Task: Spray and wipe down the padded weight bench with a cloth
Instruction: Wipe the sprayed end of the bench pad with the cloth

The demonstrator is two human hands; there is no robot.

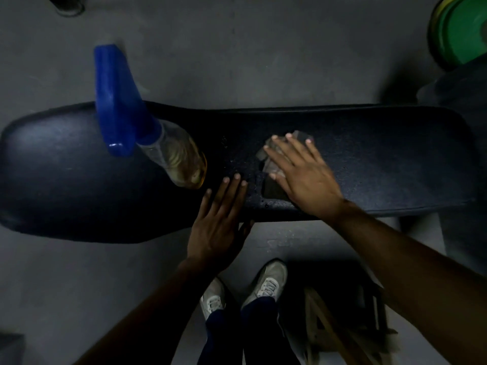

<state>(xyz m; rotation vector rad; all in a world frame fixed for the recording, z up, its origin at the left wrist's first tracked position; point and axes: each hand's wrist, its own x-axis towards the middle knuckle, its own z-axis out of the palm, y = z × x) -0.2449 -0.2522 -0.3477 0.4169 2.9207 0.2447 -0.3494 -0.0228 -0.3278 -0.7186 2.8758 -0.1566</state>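
The black padded weight bench [382, 164] stretches across the view from left to right. A clear spray bottle [174, 154] with a blue trigger head stands on its left half. My right hand [300, 172] presses flat, fingers straight, on a folded brownish cloth [271, 185] in the middle of the pad. Small wet droplets speckle the pad around the cloth. My left hand [218, 225] rests flat with straight fingers on the bench's near edge, just left of the cloth and below the bottle.
Grey floor surrounds the bench. Green and yellow weight plates [461, 30] lean at the top right. A wooden frame [342, 330] lies on the floor at the lower right, beside my white shoes [266, 283]. A dark object [68, 6] sits at the top left.
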